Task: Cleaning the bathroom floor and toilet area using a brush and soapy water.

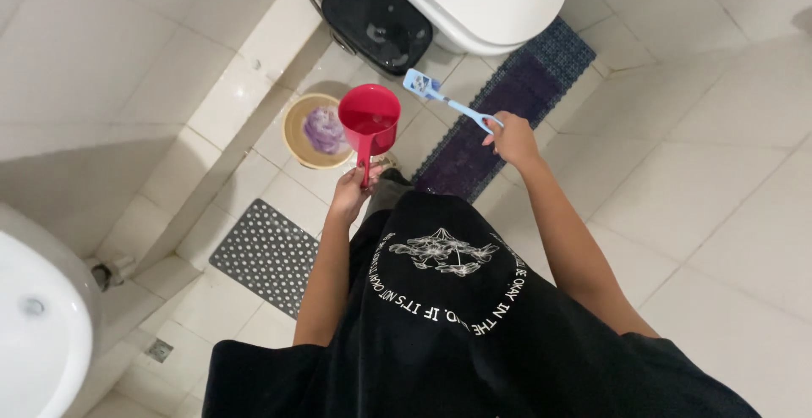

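Red dipper (370,119), filled with water, gripped by its handle in closed left hand (353,189), above tiled floor (719,173) beside tan basin (298,130) of purple cloth (324,129). Blue brush (444,101) clasped by its handle in closed right hand (510,137), head pointing toward white toilet (499,3), over purple mat (474,147). Black bin (372,16) beside toilet.
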